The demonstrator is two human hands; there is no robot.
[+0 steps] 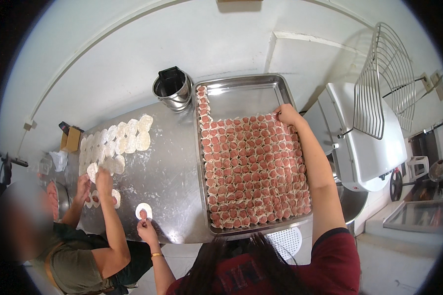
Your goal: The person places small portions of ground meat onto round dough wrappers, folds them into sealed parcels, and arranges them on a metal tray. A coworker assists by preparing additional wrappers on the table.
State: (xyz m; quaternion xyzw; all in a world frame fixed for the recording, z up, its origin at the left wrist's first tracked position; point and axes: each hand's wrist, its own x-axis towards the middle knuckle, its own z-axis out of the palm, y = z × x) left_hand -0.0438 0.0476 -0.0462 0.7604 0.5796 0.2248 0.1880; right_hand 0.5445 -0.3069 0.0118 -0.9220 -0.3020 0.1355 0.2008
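Observation:
My left hand (146, 231) is at the table's near edge, its fingers closed at the near side of a round dough wrapper (149, 208) with pink meat filling (143, 214). In the large steel tray (246, 93), my right hand (287, 114) pinches an open-topped meat dumpling at the right end of the farthest full row; my fingers partly hide it. Tight rows of open-topped dumplings (251, 167) fill the near part of the tray, and a single column (203, 105) runs up its left side.
A co-worker's hands (102, 182) hold a wrapper at left. Overlapping floured wrappers (115, 137) lie on the steel table (172, 162). Behind are a metal pail (174, 93) and a small cardboard box (73, 139). At right stand a white machine (354, 132) and its wire guard (374, 83).

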